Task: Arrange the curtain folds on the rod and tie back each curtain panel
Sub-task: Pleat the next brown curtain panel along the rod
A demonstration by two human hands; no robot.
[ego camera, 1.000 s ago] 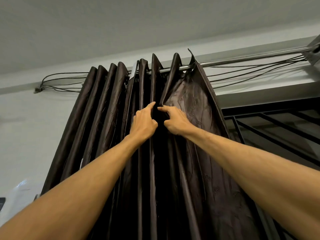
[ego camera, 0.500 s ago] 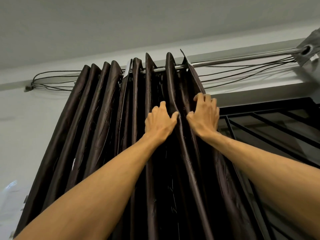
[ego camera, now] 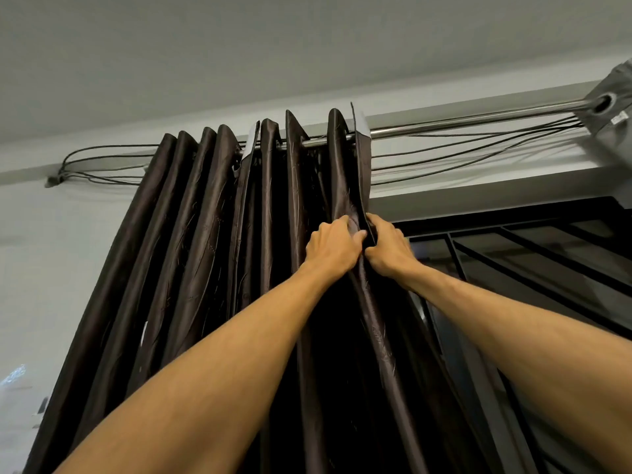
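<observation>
We grip the dark curtain (ego camera: 191,234) at its rightmost fold with two hands, left hand (ego camera: 333,246) and right hand (ego camera: 388,249) side by side, fingers curled into the cloth; it hangs bunched at the left end of the one rod (ego camera: 461,122), in what look like seven folds; a second, grey panel (ego camera: 612,97) sits at the right end.

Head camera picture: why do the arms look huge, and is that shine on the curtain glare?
Head view: the wide-angle lens likely swells the forearms nearest it and skews the rod. Head view: soft light leaves pale sheen streaks on the curtain folds, not harsh glare; the lower left corner is washed-out and blurry.
</observation>
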